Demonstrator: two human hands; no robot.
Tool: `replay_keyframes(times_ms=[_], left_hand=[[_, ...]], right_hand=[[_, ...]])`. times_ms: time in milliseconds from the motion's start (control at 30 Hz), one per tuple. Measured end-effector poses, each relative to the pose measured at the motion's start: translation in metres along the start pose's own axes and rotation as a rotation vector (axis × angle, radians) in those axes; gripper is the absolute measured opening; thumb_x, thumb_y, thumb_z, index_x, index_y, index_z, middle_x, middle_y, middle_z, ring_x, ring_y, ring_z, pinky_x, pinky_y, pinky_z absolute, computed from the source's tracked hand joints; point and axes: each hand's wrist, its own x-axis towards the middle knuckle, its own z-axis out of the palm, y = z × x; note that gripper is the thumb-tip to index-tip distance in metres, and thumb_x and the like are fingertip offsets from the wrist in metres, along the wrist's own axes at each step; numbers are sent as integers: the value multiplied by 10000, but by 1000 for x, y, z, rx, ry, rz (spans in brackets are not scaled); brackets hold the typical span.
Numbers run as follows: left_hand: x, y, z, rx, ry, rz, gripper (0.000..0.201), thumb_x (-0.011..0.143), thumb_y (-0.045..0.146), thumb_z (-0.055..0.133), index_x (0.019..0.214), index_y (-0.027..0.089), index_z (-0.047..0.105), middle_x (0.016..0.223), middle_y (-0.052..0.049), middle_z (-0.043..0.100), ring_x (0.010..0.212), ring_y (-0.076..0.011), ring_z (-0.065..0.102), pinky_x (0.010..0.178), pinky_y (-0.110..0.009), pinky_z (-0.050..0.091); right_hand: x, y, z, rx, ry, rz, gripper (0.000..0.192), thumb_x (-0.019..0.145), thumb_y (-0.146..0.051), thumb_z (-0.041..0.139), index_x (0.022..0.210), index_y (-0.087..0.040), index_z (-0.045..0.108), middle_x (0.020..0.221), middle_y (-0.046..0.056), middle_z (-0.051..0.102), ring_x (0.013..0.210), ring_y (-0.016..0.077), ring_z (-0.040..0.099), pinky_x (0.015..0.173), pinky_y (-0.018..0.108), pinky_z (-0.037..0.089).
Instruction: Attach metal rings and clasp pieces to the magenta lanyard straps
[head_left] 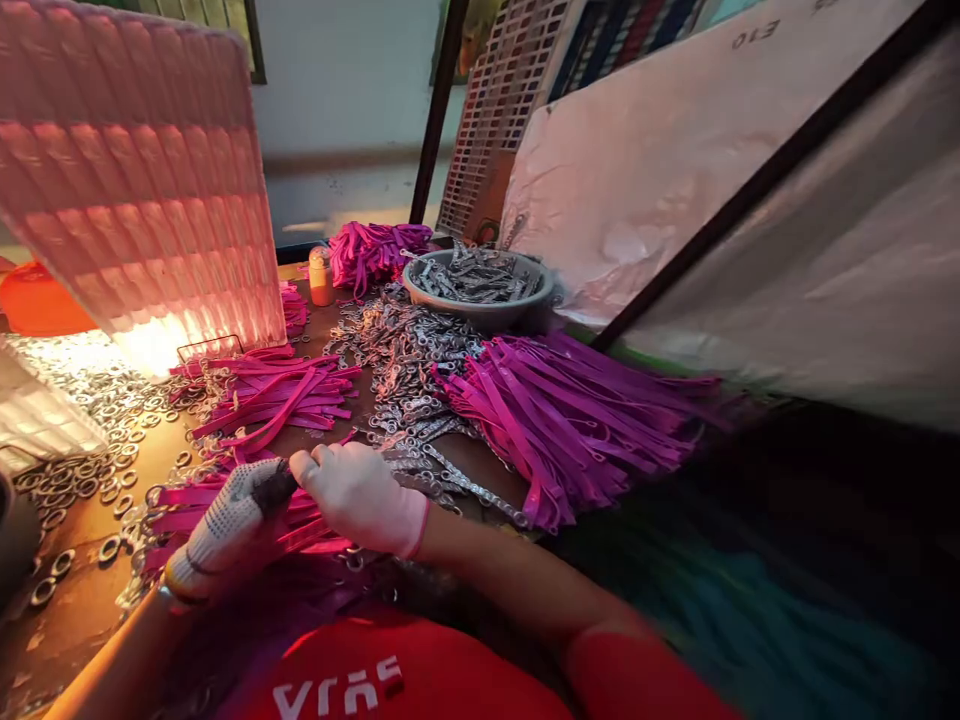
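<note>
My left hand, in a dotted work glove with a dark covering at the thumb, is closed above a bundle of magenta straps. My right hand, in a plain white glove, meets it with fingers curled. The fingers hide whatever is pinched between them. More magenta straps with metal rings at their ends lie just beyond both hands. Right of my right hand, metal chain pieces with rings are heaped on the brown table.
A large fan of magenta straps lies to the right. Behind stand a grey basin of metal pieces, a small bottle and another strap pile. Loose metal rings cover the left, beside a lit ribbed panel.
</note>
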Motion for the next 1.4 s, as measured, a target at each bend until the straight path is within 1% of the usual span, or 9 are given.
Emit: replay_keyframes(times_ms=[167,400,533,667,800,1033,1233,1333,1400], left_hand=[[6,-7,-2,230,57,52,178,824,268,538,754,146,647,717,-32,634,668,-154,496,628,-264,408],[8,-20,7,304,-63,16,147,834,211,532,846,163,670,798,-48,685,720,-177,569,688,-276,434],[3,-15,10,166,69,-11,253,913,336,537,767,153,632,731,-31,644,680,-149,529,640,-247,412],[-4,-11,18,198,185,3,303,922,380,562,731,156,636,675,-5,612,646,-133,491,607,-233,375],[-12,-17,26,385,224,22,242,908,308,551,723,172,630,662,-10,611,643,-147,508,638,-256,384],[-14,-15,26,459,158,68,188,875,233,514,726,176,614,694,-36,648,645,-163,543,622,-269,369],[0,-11,19,434,57,118,215,892,236,509,728,156,624,688,-31,645,636,-149,539,601,-259,340],[14,-10,0,401,52,152,314,933,331,534,689,150,615,637,-9,592,599,-127,492,580,-255,307],[23,-7,-24,380,137,170,376,939,394,546,657,150,595,602,10,542,586,-115,454,574,-249,296]], right_hand=[[4,7,0,100,-42,85,199,987,-167,382,1103,-171,544,858,61,633,696,188,573,539,316,297],[0,6,13,144,-63,112,243,1020,-174,364,1119,-161,585,873,78,650,741,204,590,621,306,364],[-1,9,1,349,-65,198,243,1002,-173,468,1219,-170,578,1016,75,705,902,185,654,750,272,421],[5,13,-15,414,-240,246,405,939,-334,632,1305,-186,545,1032,69,752,944,219,711,735,267,438],[9,12,-13,262,-392,292,218,955,-339,563,1073,-167,626,811,80,756,765,240,732,601,270,391],[-5,5,4,151,-346,99,210,943,-317,512,962,-129,605,776,142,725,710,257,712,572,275,378],[-3,14,1,113,-339,84,208,951,-316,513,949,-139,622,743,123,729,659,242,703,537,276,299],[-10,25,-1,121,-259,125,244,970,-367,522,900,-166,641,692,85,727,630,226,699,532,285,266],[-22,36,0,140,-157,193,295,981,-421,517,879,-179,650,646,64,712,611,220,694,534,288,277]])
